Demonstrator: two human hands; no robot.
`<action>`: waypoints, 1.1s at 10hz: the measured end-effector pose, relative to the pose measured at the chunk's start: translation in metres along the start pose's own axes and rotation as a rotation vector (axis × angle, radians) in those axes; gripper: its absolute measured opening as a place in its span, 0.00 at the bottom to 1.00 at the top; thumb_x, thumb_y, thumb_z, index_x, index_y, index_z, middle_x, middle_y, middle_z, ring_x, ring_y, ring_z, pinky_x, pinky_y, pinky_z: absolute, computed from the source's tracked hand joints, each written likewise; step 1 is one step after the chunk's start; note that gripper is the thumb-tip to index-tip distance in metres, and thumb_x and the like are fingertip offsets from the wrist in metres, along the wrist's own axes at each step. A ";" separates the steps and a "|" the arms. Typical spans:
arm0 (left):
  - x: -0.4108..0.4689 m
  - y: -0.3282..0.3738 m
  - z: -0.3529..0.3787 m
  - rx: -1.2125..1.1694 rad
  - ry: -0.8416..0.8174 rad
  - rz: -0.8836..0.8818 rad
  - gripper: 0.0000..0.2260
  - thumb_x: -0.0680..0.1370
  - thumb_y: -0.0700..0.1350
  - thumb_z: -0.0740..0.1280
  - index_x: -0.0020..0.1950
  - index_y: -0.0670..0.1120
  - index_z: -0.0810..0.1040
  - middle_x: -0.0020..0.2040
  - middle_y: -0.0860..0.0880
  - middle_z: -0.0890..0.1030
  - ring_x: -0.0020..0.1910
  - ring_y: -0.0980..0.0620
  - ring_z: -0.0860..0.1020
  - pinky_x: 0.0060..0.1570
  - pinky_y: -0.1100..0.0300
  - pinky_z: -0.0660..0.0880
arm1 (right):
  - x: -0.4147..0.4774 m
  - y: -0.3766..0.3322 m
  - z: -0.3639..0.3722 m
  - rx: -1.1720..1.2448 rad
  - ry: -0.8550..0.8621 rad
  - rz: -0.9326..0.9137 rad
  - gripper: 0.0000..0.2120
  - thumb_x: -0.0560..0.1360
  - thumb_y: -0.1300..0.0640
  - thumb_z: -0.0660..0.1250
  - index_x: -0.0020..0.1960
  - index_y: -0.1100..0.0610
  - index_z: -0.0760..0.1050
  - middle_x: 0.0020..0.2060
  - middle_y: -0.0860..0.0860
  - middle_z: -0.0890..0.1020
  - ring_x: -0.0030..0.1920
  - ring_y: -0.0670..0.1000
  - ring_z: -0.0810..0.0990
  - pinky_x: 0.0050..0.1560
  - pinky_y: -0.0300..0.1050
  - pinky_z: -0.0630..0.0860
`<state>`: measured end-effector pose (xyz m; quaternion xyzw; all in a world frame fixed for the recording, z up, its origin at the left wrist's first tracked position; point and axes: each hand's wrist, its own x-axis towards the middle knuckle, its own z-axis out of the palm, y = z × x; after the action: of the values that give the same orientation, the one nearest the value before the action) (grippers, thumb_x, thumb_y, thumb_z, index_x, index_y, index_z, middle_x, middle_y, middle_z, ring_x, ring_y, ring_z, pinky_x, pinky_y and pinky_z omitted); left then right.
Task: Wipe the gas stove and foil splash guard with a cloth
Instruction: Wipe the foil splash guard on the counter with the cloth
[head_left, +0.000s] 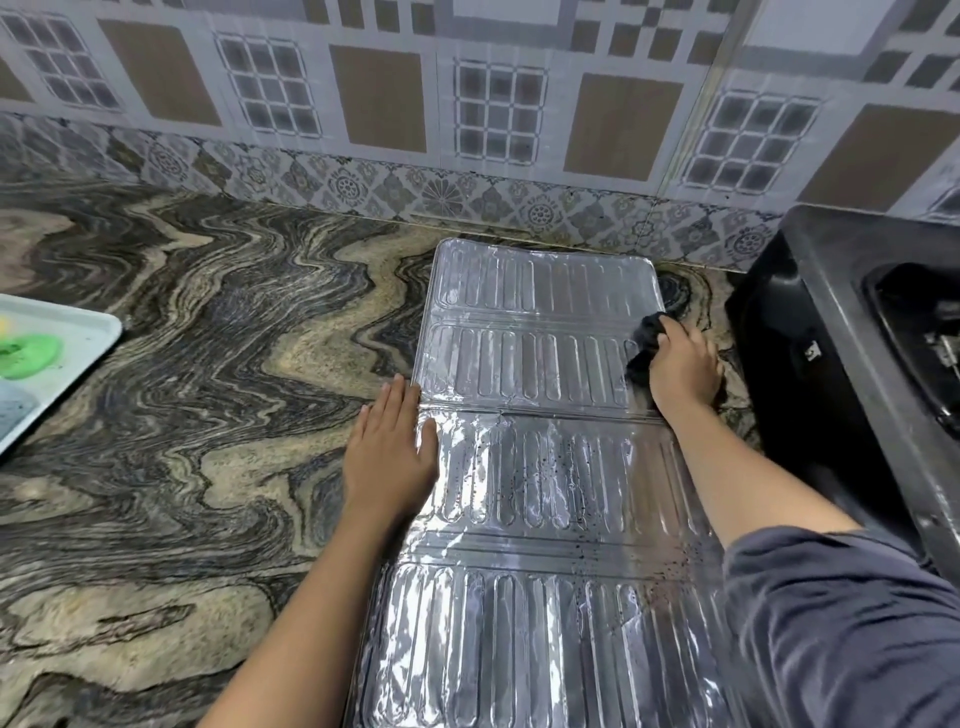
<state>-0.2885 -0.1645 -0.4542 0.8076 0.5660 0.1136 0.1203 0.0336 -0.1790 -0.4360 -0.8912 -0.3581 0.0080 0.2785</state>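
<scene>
The foil splash guard (535, 467) lies flat on the marbled counter, ribbed and shiny, with dark specks on its nearer panels. My left hand (389, 452) rests flat with straight fingers on its left edge at the middle fold. My right hand (683, 366) grips a dark cloth (647, 343) and presses it on the guard's right edge, on the second panel from the wall. The black gas stove (841, 332) stands at the right, right beside that hand.
The marbled counter (208, 364) spreads to the left. A white tray (78, 343) with a green item and a blue-grey item pokes in at the left edge. A patterned tiled wall (467, 104) runs along the back.
</scene>
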 end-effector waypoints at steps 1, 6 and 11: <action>0.000 -0.001 0.001 -0.005 0.001 -0.001 0.25 0.81 0.54 0.46 0.77 0.49 0.50 0.78 0.52 0.49 0.77 0.56 0.46 0.74 0.57 0.42 | 0.001 -0.002 -0.008 0.217 0.040 0.056 0.17 0.80 0.60 0.54 0.67 0.57 0.70 0.65 0.61 0.72 0.64 0.61 0.69 0.63 0.49 0.64; 0.000 -0.001 0.000 -0.005 -0.004 0.012 0.26 0.80 0.55 0.45 0.77 0.48 0.51 0.78 0.50 0.51 0.77 0.55 0.48 0.74 0.55 0.44 | -0.065 -0.040 -0.075 0.868 0.420 -0.122 0.16 0.79 0.65 0.53 0.65 0.67 0.69 0.63 0.58 0.74 0.63 0.50 0.71 0.60 0.23 0.63; 0.000 -0.001 -0.001 -0.008 0.014 0.010 0.25 0.81 0.53 0.47 0.77 0.48 0.51 0.78 0.50 0.50 0.77 0.55 0.48 0.74 0.57 0.44 | -0.074 -0.020 -0.008 -0.104 -0.148 -0.014 0.19 0.80 0.54 0.53 0.70 0.50 0.65 0.74 0.51 0.63 0.73 0.55 0.59 0.73 0.54 0.52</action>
<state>-0.2898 -0.1641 -0.4540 0.8092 0.5623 0.1222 0.1187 -0.0325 -0.2184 -0.4332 -0.8988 -0.3839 0.0534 0.2047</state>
